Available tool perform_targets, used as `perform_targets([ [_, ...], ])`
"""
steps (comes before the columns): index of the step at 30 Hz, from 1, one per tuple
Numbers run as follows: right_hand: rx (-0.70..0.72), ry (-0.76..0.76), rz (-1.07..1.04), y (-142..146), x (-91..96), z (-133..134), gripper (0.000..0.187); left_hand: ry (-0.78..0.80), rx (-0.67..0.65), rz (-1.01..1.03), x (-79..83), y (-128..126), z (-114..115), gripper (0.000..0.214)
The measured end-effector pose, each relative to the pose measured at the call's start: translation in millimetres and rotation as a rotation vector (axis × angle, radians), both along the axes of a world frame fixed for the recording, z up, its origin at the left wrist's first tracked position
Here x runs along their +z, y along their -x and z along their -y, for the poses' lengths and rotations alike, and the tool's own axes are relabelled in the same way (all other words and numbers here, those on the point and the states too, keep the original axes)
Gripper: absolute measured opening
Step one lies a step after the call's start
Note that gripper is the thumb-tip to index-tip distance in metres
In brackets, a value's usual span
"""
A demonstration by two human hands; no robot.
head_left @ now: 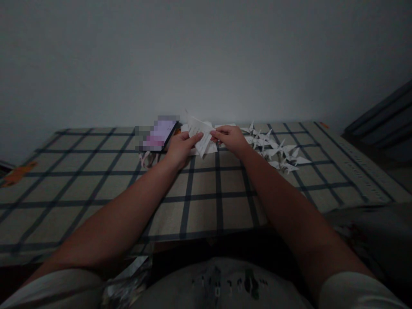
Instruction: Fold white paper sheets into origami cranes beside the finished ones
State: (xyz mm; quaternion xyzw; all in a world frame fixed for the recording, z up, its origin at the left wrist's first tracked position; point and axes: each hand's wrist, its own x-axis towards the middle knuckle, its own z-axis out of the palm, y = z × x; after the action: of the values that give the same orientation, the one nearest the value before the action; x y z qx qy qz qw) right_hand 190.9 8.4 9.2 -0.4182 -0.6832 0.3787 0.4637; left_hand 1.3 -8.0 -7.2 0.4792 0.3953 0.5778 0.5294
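Dim light falls on a plain wall [206, 60], and below it stands a tabletop [106, 184] covered with a pale cloth [201, 184] crossed by dark lines. Near the far edge, roughly in the middle, a printed piece of paper [200, 132] is held between the person's two hands, tilted, with one corner pointing down. The left hand [180, 149] grips it from the left, thumb lying across the printed side; the right hand [230, 139] pinches its right corner between thumb and fingers. More white paper [210, 149] lies flat on the cloth behind and under the held piece (whether the two touch, I cannot tell). Just left of the left hand is a phone [162, 131] with a lit, lilac screen, partly blurred into blocks, and a pale strap [148, 159] lies at its near end. Beyond the right hand and wrist, a cluster of folded paper birds [273, 151] spreads over the right part of the cloth, wings and points crowded together. An orange patch [19, 173] shows at the far left of the tabletop, and something shiny and crumpled [125, 283] sits low beside the person's printed shirt [225, 289].
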Motion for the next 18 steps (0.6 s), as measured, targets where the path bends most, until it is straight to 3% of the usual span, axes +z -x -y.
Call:
perform_targets([
  [13, -0.047, 0.042, -0.082, 2.4, -0.2, 0.0, 0.024, 0.010, -0.027, 0.011, -2.6, -0.3, -1.6, 0.045],
  [18, -0.114, 0.072, -0.126, 0.3, 0.8, -3.7, 0.020, -0.018, 0.061, -0.026, 0.8, 2.0, -2.8, 0.042],
])
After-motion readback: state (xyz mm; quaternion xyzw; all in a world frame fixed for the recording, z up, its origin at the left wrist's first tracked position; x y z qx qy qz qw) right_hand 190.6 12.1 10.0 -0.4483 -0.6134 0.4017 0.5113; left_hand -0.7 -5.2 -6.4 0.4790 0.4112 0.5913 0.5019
